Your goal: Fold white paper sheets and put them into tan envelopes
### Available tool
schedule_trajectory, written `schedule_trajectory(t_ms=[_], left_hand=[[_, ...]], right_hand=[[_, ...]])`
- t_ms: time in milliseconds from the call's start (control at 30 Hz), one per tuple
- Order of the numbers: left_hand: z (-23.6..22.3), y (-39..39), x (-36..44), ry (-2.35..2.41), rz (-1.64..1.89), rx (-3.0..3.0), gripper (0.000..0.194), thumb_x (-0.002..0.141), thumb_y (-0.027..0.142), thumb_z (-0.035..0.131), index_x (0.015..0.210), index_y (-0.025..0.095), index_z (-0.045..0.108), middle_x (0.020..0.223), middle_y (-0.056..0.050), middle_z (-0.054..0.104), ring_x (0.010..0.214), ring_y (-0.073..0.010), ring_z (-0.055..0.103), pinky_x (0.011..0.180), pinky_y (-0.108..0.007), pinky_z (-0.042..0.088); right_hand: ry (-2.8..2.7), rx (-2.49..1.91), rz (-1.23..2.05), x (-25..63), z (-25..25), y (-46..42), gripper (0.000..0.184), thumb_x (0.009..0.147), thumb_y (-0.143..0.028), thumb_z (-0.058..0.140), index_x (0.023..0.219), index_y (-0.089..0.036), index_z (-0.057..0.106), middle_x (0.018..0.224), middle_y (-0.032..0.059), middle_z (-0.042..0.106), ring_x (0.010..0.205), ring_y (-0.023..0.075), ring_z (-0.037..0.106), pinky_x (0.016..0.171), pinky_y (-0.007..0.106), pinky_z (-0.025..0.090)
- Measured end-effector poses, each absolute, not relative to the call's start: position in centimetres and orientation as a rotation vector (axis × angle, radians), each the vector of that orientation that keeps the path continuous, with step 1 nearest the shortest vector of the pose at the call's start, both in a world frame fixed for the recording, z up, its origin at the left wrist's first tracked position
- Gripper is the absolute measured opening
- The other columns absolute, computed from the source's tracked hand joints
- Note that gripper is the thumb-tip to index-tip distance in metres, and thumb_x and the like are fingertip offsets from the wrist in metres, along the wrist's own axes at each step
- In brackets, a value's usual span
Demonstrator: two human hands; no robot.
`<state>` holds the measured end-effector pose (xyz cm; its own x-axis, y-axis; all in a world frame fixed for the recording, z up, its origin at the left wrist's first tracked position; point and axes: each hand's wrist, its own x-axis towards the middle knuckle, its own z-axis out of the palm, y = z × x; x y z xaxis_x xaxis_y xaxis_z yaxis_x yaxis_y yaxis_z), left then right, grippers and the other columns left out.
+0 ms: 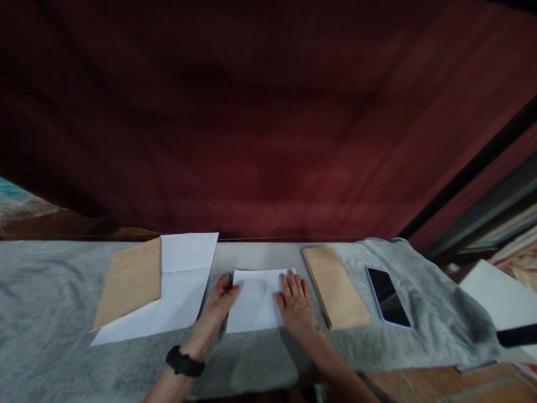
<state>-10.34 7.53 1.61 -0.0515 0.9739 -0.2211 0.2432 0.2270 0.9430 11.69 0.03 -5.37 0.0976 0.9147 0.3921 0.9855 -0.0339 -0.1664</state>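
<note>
A white sheet of paper (254,305) lies in front of me on the grey cloth, with a crease line faintly showing. At its left edge is my left hand (218,299), fingers curled and thumb on the paper's edge. A small dark and reddish thing shows between that thumb and the fingers, too small to name. My right hand (298,305) lies flat on the sheet's right side, fingers stretched out and pressing it down. Just right of it lies a stack of brown envelopes (338,288).
Left of my hands, a larger creased white sheet (187,291) lies partly under a brown paper envelope (132,282). A phone (388,296) with a dark screen rests at the right. The grey cloth (42,313) covers the surface; a dark red curtain (268,140) hangs behind.
</note>
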Motion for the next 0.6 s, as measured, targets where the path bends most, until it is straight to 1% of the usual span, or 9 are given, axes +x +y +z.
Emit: schedule_trajectory(t_ms=[100, 167, 200, 267, 333, 433, 500, 600], left_hand=[[2.3, 6.5, -10.0, 1.336, 0.836, 1.033, 0.057, 0.060, 0.049, 0.081, 0.104, 0.014, 0.070, 0.083, -0.006, 0.076, 0.078, -0.0249, 0.072, 0.069, -0.033, 0.056], [2.8, 6.1, -9.7, 1.269, 0.833, 1.023, 0.049, 0.057, 0.051, 0.082, 0.089, 0.015, 0.071, 0.077, -0.004, 0.074, 0.073, -0.0237, 0.071, 0.067, -0.032, 0.054], [3.1, 6.1, -9.5, 1.272, 0.877, 1.044, 0.046, 0.059, 0.052, 0.081, 0.084, 0.016, 0.070, 0.074, -0.003, 0.073, 0.070, -0.0228, 0.069, 0.065, -0.032, 0.054], [4.0, 6.4, -9.4, 1.334, 1.070, 1.155, 0.040, 0.067, 0.055, 0.075, 0.081, 0.018, 0.068, 0.072, -0.002, 0.071, 0.068, -0.0211, 0.067, 0.064, -0.031, 0.053], [5.0, 6.6, -9.6, 1.425, 1.338, 1.363, 0.034, 0.081, 0.052, 0.066, 0.085, 0.019, 0.067, 0.078, -0.002, 0.072, 0.073, -0.0204, 0.067, 0.068, -0.031, 0.053], [6.4, 6.3, -10.2, 1.414, 1.622, 1.890, 0.021, 0.096, 0.037, 0.056, 0.098, 0.020, 0.068, 0.096, -0.004, 0.074, 0.091, -0.0208, 0.069, 0.084, -0.033, 0.053], [6.6, 5.3, -10.4, 1.277, 1.588, 2.324, 0.018, 0.099, 0.026, 0.052, 0.107, 0.022, 0.068, 0.106, -0.005, 0.074, 0.100, -0.0205, 0.068, 0.092, -0.034, 0.051], [5.6, 2.9, -10.0, 1.104, 1.264, 2.823, 0.027, 0.100, 0.014, 0.047, 0.115, 0.022, 0.068, 0.113, -0.007, 0.074, 0.102, -0.0204, 0.068, 0.095, -0.035, 0.048]], right_hand=[[-1.871, -1.980, -0.267, 11.8, -5.7, 0.1, 0.051, 0.104, -0.037, 0.045, 0.150, -0.014, 0.051, 0.158, 0.0189, 0.045, 0.144, 0.0339, 0.045, 0.118, 0.056, 0.033], [-1.859, -1.958, -0.257, 11.8, -5.8, 0.2, 0.050, 0.105, -0.036, 0.044, 0.149, -0.014, 0.051, 0.157, 0.0190, 0.046, 0.144, 0.0341, 0.044, 0.117, 0.057, 0.034], [-1.849, -1.947, -0.238, 11.9, -5.8, 0.2, 0.051, 0.105, -0.036, 0.043, 0.150, -0.014, 0.050, 0.157, 0.0187, 0.046, 0.145, 0.0337, 0.044, 0.117, 0.057, 0.034], [-1.815, -1.926, -0.185, 12.1, -5.4, 0.5, 0.052, 0.106, -0.036, 0.040, 0.153, -0.014, 0.045, 0.158, 0.0182, 0.045, 0.147, 0.0323, 0.041, 0.117, 0.056, 0.035], [-1.757, -1.894, -0.131, 12.4, -4.8, 0.9, 0.056, 0.106, -0.037, 0.038, 0.157, -0.013, 0.038, 0.159, 0.0184, 0.044, 0.148, 0.0311, 0.039, 0.118, 0.055, 0.036], [-1.642, -1.832, -0.062, 13.1, -3.8, 1.5, 0.063, 0.106, -0.040, 0.037, 0.162, -0.014, 0.025, 0.160, 0.0176, 0.041, 0.150, 0.0300, 0.036, 0.119, 0.054, 0.037], [-1.587, -1.786, -0.027, 13.6, -3.2, 1.7, 0.066, 0.105, -0.039, 0.038, 0.164, -0.017, 0.018, 0.162, 0.0160, 0.039, 0.151, 0.0296, 0.035, 0.119, 0.054, 0.038], [-1.576, -1.715, -0.002, 14.2, -2.9, 1.4, 0.070, 0.102, -0.029, 0.040, 0.165, -0.020, 0.012, 0.164, 0.0137, 0.036, 0.151, 0.0294, 0.034, 0.120, 0.055, 0.037]])
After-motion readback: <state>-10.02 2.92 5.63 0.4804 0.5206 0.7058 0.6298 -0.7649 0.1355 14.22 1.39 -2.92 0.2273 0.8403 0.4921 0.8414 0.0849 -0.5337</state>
